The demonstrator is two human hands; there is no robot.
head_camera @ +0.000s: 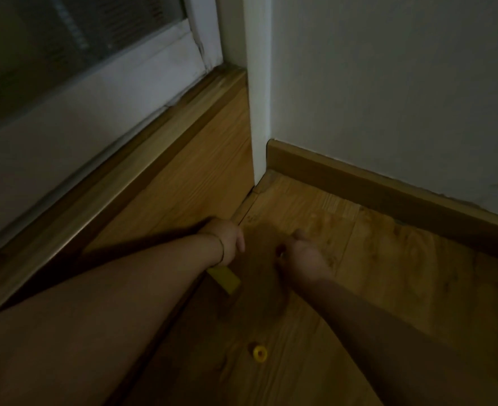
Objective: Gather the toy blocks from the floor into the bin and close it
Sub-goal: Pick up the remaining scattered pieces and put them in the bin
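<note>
– Two yellow blocks on the floor (359, 288)?
– Yes. Flat block (226, 278) half hidden under left wrist; round block (260, 353) nearer, between forearms.
– Hands?
– Left hand (227, 241), right hand (303, 256): fingers curled, grip unclear, too dark. Skirting board (388, 189) beyond.

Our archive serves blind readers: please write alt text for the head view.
Two bare hands, the left hand and right hand close together, reach down to a dim wooden floor by a white wall. A yellow block lies partly under the left wrist, and a small yellow ring-shaped piece lies nearer the camera. No bin is in view.
</note>
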